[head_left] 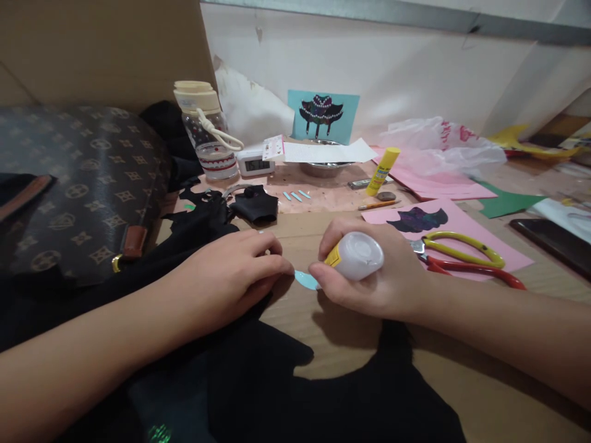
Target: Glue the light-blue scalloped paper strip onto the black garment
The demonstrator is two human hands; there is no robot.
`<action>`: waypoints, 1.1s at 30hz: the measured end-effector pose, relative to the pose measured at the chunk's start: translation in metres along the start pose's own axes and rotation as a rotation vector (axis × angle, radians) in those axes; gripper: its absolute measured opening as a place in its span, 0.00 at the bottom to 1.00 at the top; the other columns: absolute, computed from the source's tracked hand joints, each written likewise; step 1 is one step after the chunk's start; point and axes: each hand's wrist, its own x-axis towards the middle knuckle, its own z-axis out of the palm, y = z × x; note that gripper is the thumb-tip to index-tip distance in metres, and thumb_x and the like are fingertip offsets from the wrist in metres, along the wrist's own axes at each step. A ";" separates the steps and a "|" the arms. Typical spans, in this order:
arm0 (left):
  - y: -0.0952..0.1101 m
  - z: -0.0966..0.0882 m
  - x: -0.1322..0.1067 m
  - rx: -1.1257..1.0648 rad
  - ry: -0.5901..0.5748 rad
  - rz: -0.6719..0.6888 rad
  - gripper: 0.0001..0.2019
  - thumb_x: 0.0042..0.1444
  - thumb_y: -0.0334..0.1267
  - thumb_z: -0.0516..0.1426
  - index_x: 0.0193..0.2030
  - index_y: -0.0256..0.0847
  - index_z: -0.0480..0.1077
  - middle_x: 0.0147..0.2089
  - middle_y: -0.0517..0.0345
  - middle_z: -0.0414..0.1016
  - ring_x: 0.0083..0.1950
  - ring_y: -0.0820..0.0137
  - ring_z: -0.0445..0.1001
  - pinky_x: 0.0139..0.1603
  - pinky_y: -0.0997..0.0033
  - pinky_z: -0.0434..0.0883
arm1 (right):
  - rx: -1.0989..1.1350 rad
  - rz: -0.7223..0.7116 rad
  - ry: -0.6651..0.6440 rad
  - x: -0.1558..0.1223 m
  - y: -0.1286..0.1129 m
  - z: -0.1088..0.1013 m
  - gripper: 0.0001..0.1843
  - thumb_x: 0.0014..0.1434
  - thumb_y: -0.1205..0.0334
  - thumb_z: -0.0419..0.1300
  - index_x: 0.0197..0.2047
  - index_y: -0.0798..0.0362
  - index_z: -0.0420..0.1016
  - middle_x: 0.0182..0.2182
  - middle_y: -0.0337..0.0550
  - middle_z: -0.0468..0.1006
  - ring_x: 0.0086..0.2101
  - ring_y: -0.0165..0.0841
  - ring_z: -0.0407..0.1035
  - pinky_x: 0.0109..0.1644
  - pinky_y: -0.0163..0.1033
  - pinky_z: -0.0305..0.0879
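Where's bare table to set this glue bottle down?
Bare brown tabletop lies beyond the left hand and the right hand gripping the white glue bottle, before the black paper scraps, and right of the black cloth. Crowded: the pink sheet under yellow-handled scissors.

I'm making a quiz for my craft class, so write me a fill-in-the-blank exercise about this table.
The right hand grips a glue bottle whose body is ____. The left hand touches a small paper piece coloured light ____. The scissors lie on a ____ sheet.
Missing words: white, blue, pink.
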 end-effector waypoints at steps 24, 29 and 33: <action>-0.002 0.001 0.000 -0.008 0.032 0.030 0.09 0.69 0.32 0.53 0.48 0.44 0.75 0.45 0.54 0.74 0.41 0.66 0.70 0.40 0.65 0.64 | 0.136 0.004 0.061 0.000 0.006 -0.001 0.16 0.62 0.57 0.65 0.28 0.50 0.64 0.22 0.33 0.70 0.22 0.28 0.64 0.28 0.37 0.58; -0.002 0.001 0.000 -0.017 0.031 0.037 0.10 0.69 0.31 0.53 0.47 0.43 0.76 0.44 0.54 0.74 0.41 0.65 0.71 0.40 0.65 0.65 | 0.180 0.047 0.052 -0.002 0.007 0.000 0.15 0.63 0.59 0.65 0.28 0.49 0.65 0.22 0.34 0.71 0.22 0.28 0.65 0.28 0.36 0.60; -0.002 0.001 0.002 -0.003 0.038 0.036 0.10 0.69 0.31 0.53 0.46 0.43 0.76 0.43 0.54 0.73 0.40 0.65 0.70 0.38 0.65 0.64 | 0.198 0.046 0.029 -0.002 0.007 0.001 0.14 0.62 0.60 0.66 0.29 0.50 0.66 0.22 0.33 0.70 0.22 0.27 0.65 0.27 0.36 0.60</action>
